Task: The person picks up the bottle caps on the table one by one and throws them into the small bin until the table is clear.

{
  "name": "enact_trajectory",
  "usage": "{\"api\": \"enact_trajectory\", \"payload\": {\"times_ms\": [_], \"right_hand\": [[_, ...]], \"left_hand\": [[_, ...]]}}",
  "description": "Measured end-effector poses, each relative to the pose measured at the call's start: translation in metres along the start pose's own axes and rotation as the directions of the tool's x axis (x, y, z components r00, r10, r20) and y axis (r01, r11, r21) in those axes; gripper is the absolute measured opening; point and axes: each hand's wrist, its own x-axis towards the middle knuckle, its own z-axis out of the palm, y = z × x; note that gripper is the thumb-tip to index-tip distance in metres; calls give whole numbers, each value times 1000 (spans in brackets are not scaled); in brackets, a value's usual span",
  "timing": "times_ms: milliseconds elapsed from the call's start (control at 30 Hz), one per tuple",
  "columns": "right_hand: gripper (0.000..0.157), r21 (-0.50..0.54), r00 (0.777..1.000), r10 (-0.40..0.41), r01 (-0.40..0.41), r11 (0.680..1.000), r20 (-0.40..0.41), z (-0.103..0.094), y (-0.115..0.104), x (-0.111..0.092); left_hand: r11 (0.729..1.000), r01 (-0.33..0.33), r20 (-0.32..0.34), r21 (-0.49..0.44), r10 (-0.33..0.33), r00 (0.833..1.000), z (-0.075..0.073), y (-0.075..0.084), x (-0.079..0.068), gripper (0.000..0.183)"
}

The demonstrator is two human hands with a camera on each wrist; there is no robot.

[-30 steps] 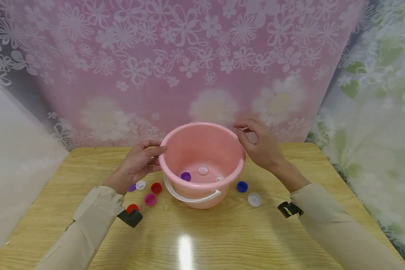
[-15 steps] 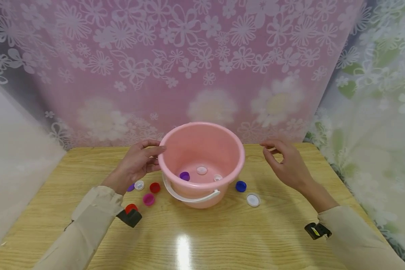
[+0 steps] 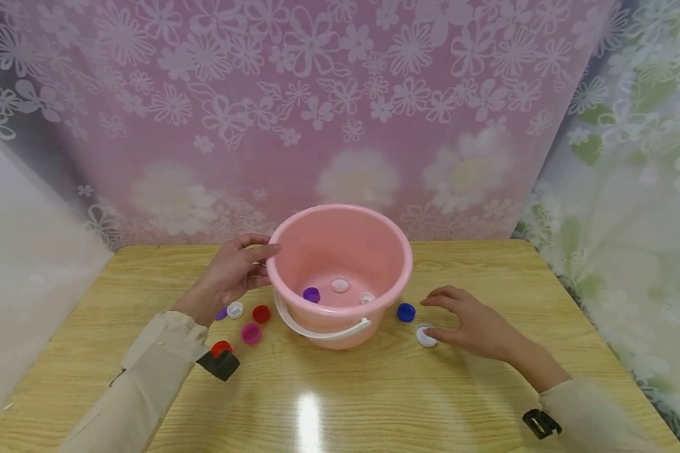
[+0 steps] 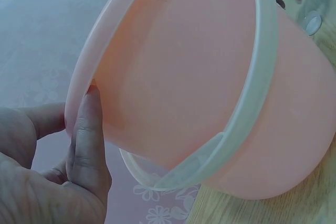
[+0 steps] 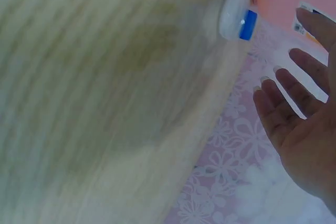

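Pink flowered cloth point(image 3: 340, 113) hangs behind a wood-grain surface point(image 3: 374, 402), where a pink bucket point(image 3: 340, 242) stands upright with 3 caps point(image 3: 311, 294) inside, 5 caps point(image 3: 261, 314) to its left, and a blue cap point(image 3: 406, 313) and a whitish cap point(image 3: 422, 340) to its right. The left hand point(image 3: 235, 270) pinches the bucket's rim; the right hand point(image 3: 476, 324) holds nothing, fingers loosely spread, thumb over the whitish cap, though contact is unclear. Pinching that cap low by opposite edges would probably work best, sparing the blue cap a nudge while the left hand steadies the bucket.
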Motion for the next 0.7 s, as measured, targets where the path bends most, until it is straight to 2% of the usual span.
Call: {"api": "enact_trajectory", "payload": {"times_ms": [133, 267, 700], "right_hand": [[54, -32, 997, 36, -34, 999, 64, 10, -3, -2], [51, -65, 996, 42, -37, 997, 80, 17, -5, -3], [33, -43, 993, -64, 69, 997, 103, 25, 3, -4]], "left_hand": [[1000, -3, 0, -4, 3, 1000, 0, 0, 0, 34], [1000, -1, -4, -6, 1, 1000, 0, -1, 0, 34], [1000, -9, 3, -30, 10, 1000, 0, -3, -2, 32]]}}
